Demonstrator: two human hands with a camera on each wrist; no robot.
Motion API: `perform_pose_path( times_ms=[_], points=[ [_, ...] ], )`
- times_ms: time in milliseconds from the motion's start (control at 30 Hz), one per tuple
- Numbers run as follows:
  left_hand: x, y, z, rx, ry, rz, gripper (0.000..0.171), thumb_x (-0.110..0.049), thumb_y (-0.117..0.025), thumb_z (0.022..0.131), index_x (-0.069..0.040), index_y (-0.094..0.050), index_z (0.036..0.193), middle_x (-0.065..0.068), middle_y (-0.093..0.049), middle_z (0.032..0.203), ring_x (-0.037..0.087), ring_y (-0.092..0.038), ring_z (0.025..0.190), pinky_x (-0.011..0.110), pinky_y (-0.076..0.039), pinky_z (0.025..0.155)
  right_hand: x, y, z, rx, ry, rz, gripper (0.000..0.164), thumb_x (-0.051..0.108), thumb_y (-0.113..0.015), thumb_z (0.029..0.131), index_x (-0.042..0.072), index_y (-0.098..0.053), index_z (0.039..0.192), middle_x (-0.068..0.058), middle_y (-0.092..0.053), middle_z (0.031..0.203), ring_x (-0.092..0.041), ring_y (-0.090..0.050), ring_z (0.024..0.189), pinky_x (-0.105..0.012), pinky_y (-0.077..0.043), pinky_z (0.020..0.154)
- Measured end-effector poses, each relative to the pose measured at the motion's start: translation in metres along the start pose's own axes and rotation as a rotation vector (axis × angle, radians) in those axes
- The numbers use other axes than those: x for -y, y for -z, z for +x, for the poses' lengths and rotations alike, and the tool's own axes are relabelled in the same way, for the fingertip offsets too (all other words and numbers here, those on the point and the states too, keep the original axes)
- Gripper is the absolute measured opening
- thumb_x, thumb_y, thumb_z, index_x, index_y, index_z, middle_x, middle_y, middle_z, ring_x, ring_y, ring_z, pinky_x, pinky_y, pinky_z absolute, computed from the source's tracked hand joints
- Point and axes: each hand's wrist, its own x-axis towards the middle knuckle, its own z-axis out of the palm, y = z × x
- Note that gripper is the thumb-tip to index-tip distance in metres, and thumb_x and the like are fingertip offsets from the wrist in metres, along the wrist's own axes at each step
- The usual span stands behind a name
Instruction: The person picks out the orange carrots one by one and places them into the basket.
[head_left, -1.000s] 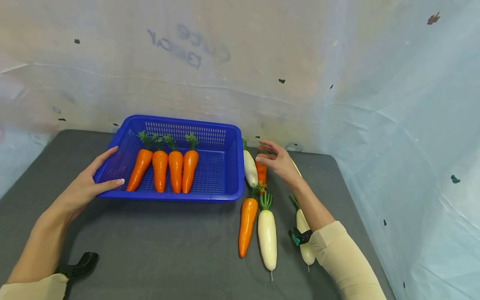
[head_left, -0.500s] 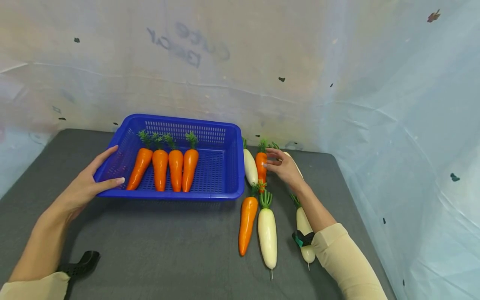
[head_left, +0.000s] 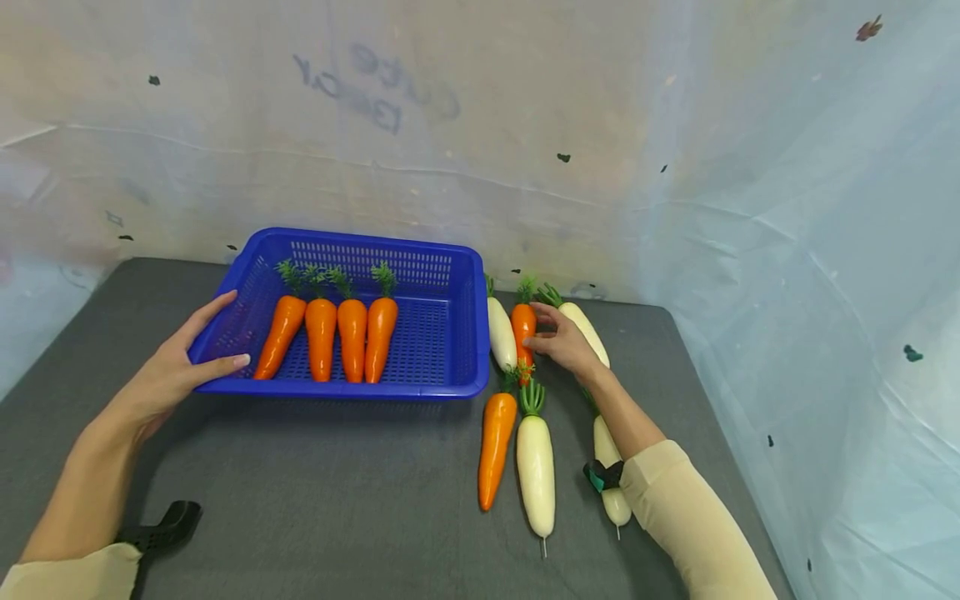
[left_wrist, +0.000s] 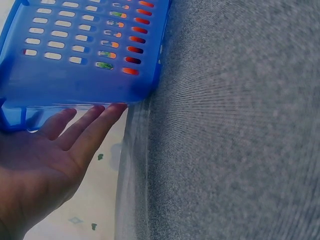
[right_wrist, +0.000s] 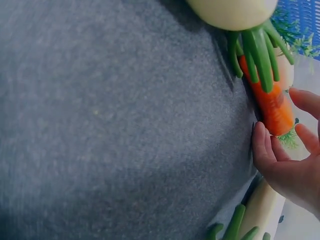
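My left hand (head_left: pixel 176 362) grips the near left corner of a blue plastic basket (head_left: pixel 420 392), with the thumb over its front rim. In the left wrist view the fingers (left_wrist: pixel 95 131) lie along the basket's wall. Inside, several orange carrots (head_left: pixel 320 342) with green tops lie side by side in the basket's left part. My right hand (head_left: pixel 568 342) holds a carrot (head_left: pixel 522 321) on the table, right of the basket; its thumb overlaps the carrot and the fingertips are at its side. White radishes (head_left: pixel 501 333) flank this carrot, one on the left and another radish (head_left: pixel 587 329) on the right.
Closer to me lie another carrot (head_left: pixel 497 450), a large white radish (head_left: pixel 535 475) and a further radish (head_left: pixel 609 450) partly under my right forearm. A dark grey cloth covers the table (head_left: pixel 322 500). Pale plastic sheeting (head_left: pixel 525 100) rises behind and to the right.
My right hand has come down and towards me, from above the far carrot to its right side, uncovering its leafy top. The left hand and the basket stay in place.
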Motion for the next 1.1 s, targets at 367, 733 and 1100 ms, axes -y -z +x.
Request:
perform_pose_path(
  times_ms=[367,733,1100],
  points=[
    [0.002,0.001,0.001,0.002,0.009,0.007,0.085,-0.021,-0.058,0.101,-0.047,0.001,0.156,0.019,0.015,0.163,0.056,-0.021,0.132,0.081,-0.022,0.098,0.002,-0.003,0.011,0.042,-0.068,-0.041,0.08,0.007,-0.069,0.093,0.022,-0.025,0.159,-0.023,-0.033,0.152,-0.035,-0.062,0.111,-0.048,-0.053,0.09],
    [0.0,0.0,0.002,-0.006,0.006,-0.002,0.085,-0.02,-0.059,0.101,-0.046,-0.001,0.157,0.018,0.015,0.164,0.056,-0.02,0.133,0.08,-0.019,0.1,0.016,-0.007,0.023,0.027,-0.155,-0.156,0.079,0.008,-0.068,0.09,0.025,-0.029,0.156,-0.021,-0.049,0.133,-0.037,-0.064,0.103,-0.042,-0.061,0.067],
    [-0.001,0.0,0.002,-0.009,0.026,0.001,0.084,-0.022,-0.059,0.101,-0.047,-0.001,0.157,0.019,0.016,0.163,0.056,-0.019,0.133,0.08,-0.018,0.1,0.014,-0.011,0.022,-0.025,-0.134,-0.152,0.075,0.01,-0.067,0.091,0.022,-0.03,0.155,-0.024,-0.059,0.122,-0.037,-0.067,0.095,-0.042,-0.061,0.064]
  ],
)
